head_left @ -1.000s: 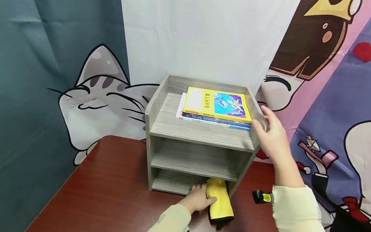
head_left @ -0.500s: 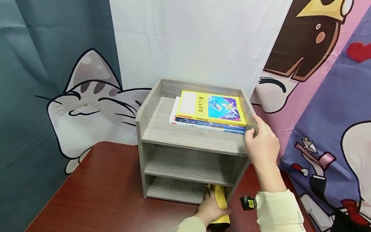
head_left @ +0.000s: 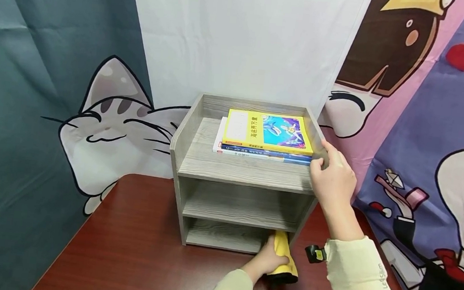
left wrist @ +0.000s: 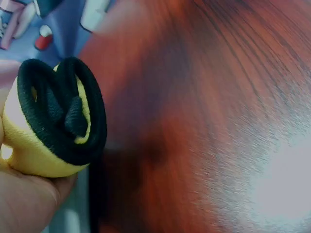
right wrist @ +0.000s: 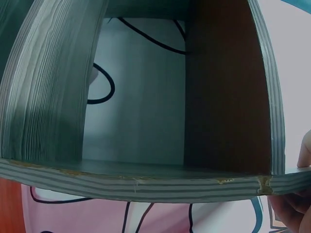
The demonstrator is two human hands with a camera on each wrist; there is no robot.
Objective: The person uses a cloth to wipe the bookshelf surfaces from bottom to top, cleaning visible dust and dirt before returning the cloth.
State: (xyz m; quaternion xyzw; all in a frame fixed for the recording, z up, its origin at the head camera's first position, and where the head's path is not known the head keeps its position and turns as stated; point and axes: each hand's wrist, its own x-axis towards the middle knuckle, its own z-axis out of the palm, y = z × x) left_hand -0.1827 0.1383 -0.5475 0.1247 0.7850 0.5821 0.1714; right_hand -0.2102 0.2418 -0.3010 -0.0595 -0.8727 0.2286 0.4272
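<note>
A small grey wood-grain shelf [head_left: 245, 178] stands on the table. My left hand [head_left: 266, 258] grips a rolled yellow cloth with a black edge [head_left: 284, 255] at the right end of the lowest compartment. The cloth's far part is inside that compartment, and its near end sticks out over the tabletop. In the left wrist view the rolled end of the cloth [left wrist: 60, 121] faces the camera. My right hand [head_left: 334, 177] pinches the upper edge of the shelf's right side panel, thumb inside and fingers outside. The right wrist view shows that panel's edge [right wrist: 146, 187] and part of the hand [right wrist: 296, 208].
A stack of books [head_left: 268, 134], the top one yellow, lies on the shelf's upper level near the right panel. The reddish-brown table [head_left: 123, 246] extends in front and to both sides. Printed curtains [head_left: 245, 40] hang behind.
My left hand has gone from lying against the cloth's left side to gripping it, and the cloth has tilted slightly. My right hand has closed onto the side panel from just beside it.
</note>
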